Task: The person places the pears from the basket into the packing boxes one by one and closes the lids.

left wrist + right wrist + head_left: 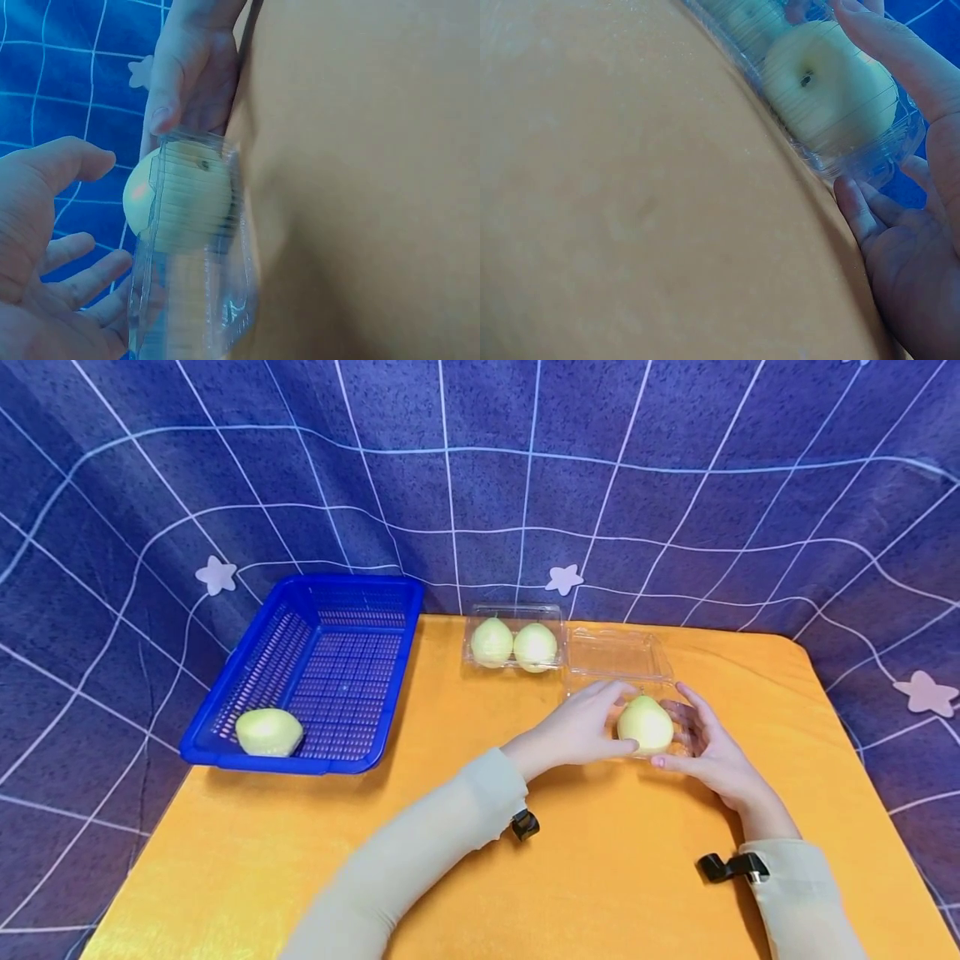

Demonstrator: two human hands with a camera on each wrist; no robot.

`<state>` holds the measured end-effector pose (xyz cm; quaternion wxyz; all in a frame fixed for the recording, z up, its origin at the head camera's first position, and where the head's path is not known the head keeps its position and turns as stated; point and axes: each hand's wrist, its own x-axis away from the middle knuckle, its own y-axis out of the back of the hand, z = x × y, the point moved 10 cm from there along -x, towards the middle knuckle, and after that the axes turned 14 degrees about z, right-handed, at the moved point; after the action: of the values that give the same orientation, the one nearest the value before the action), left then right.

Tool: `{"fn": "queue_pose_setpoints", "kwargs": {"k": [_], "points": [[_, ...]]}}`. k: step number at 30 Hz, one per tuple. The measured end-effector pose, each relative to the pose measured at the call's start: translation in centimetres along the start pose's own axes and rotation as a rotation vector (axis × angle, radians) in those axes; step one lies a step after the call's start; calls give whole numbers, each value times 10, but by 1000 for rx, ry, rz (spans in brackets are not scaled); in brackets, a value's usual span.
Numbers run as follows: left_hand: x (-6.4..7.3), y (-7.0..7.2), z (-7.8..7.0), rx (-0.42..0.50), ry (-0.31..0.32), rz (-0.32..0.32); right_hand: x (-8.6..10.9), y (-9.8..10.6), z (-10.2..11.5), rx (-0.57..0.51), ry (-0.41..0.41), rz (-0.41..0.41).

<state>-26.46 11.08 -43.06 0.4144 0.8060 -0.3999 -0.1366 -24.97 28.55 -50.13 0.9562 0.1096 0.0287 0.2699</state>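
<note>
- Left hand point(585, 727): fingers and thumb spread loosely, left of the pear point(647, 727).
- Right hand point(708, 756): spread wide, fingertips at the clear box's point(232, 307) right end.
- The pear sits between both hands, in the box's right half.
- Far side: folded-back lid point(618, 653).
- Left: blue basket point(300, 764), one more pear point(268, 732) inside.

clamshell point(617, 656): glossy plast. | pear point(647, 725): smooth | basket point(292, 765): plast. | tbl cover point(600, 868): cloth | backdrop point(487, 489): cloth
</note>
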Motion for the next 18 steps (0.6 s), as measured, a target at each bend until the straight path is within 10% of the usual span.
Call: {"fn": "queue_pose_setpoints", "kwargs": {"k": [18], "points": [[35,16,-3,-63,-7,-5,0,-1,0,-12,6,-4]]}}
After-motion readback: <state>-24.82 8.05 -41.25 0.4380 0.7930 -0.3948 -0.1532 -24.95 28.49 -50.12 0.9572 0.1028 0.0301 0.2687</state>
